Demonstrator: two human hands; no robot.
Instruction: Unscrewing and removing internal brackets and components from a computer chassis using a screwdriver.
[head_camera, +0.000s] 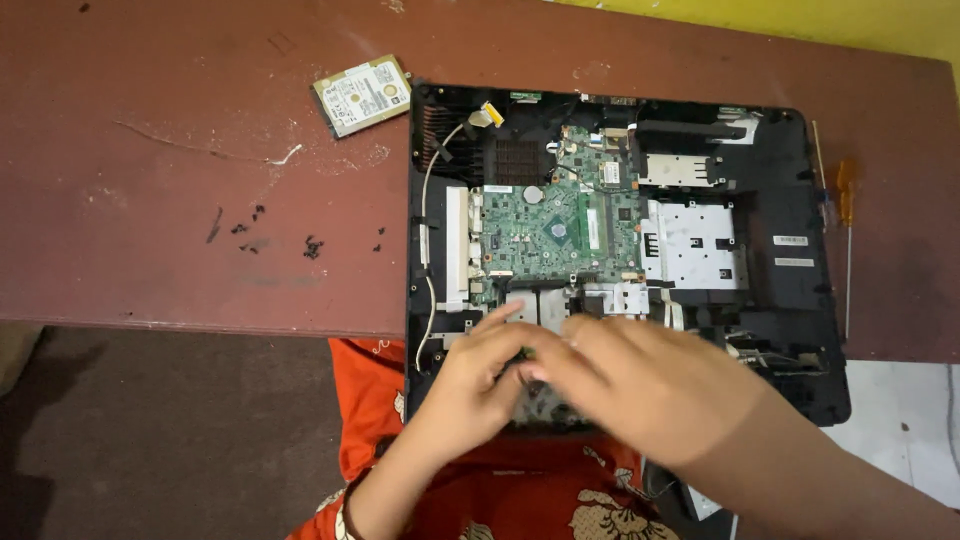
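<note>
An opened black laptop base (790, 290) lies on the dark red table, its near edge hanging over the table's front. A green circuit board (545, 230) sits in its middle, with silver metal plates (695, 240) to the right. My left hand (475, 385) and my right hand (640, 385) meet over the near middle of the base, fingers together on a small part that they hide. Both hands are blurred. What lies between the fingers cannot be made out.
A small hard drive (362, 95) lies on the table (150, 200) beyond the base's far left corner. Several tiny black screws (312, 245) are scattered to the left. An orange-handled screwdriver (846, 195) lies along the base's right side. Orange patterned cloth (520, 490) covers my lap.
</note>
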